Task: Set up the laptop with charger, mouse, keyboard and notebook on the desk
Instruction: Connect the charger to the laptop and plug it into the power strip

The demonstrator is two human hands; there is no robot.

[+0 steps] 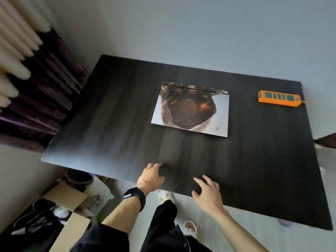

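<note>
Two bare hands are reaching over the near edge of a wide, black, wood-grained desk (109,115). The left hand (151,178), wearing a black wristwatch (135,196) and a thin ring, is lying with its fingers bent against the dark surface; blur is hiding whether it is gripping anything. The right hand (208,194) is hovering just beside it, fingers spread wide and holding nothing. Below them, dark trousers and a white slipper (190,227) are showing on the pale floor, and brown cardboard boxes (66,197) are sitting on the floor to the left, under the desk's near left corner. Farther in, a closed, flat laptop (190,110) with a brown-and-white printed lid is lying near the middle of the desk, well apart from both hands, its hinge edge facing the wall. An orange plastic power strip (279,98) with green sockets is resting near the far right corner, apart from the laptop. A cream and dark purple curtain (36,79) is hanging beyond the desk's left side.
</note>
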